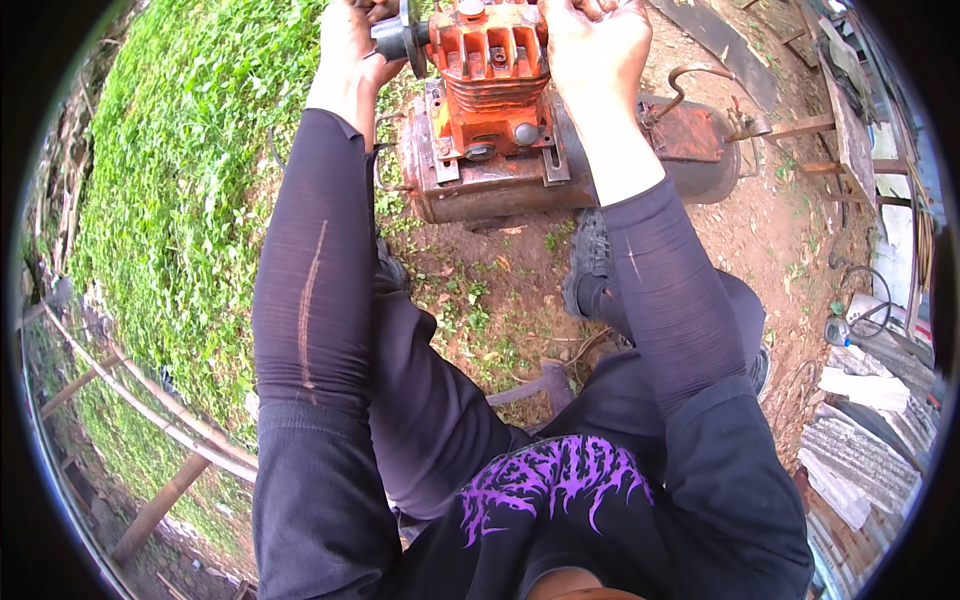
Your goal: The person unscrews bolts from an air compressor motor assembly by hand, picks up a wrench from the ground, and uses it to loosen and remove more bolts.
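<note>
An orange, finned air compressor pump (490,70) sits on a rusty, dark cylindrical tank (480,195) in front of me. At the pump's left side, my left hand (347,45) is closed around a dark round hub (393,42) beside a thin black disc (411,35). Its fingertips are partly hidden at the top edge. Against the pump's upper right side, my right hand (600,45) has its fingers curled in; what they hold is hidden. Slotted metal brackets (555,155) lie under the pump's base.
A bent rusty pipe (690,75) rises from the tank's right part. My shoes (588,262) stand close behind the tank. Below lies a forked wooden piece (545,385). Green plants (180,200) cover the left; corrugated sheets (860,460) lie at the right.
</note>
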Motion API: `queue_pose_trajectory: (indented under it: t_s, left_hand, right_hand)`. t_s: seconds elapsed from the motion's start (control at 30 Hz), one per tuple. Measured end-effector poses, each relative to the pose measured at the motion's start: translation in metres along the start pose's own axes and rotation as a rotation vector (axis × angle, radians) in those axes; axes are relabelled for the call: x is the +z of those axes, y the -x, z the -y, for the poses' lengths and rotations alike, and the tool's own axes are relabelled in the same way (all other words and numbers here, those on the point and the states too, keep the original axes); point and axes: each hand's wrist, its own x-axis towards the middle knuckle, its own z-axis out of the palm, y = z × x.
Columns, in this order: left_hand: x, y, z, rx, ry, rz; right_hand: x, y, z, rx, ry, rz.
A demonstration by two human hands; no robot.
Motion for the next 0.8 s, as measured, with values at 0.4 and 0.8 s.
queue_pose_trajectory:
  t_s: [0.4,0.8]
  left_hand:
    - [0.023,0.008,0.011,-0.16,-0.106,-0.021]
    - [-0.003,-0.026,-0.005,-0.277,-0.122,0.254]
  right_hand:
    - [0.01,0.0,0.059,0.161,0.31,0.069]
    - [-0.074,0.007,0.03,0.072,0.755,0.141]
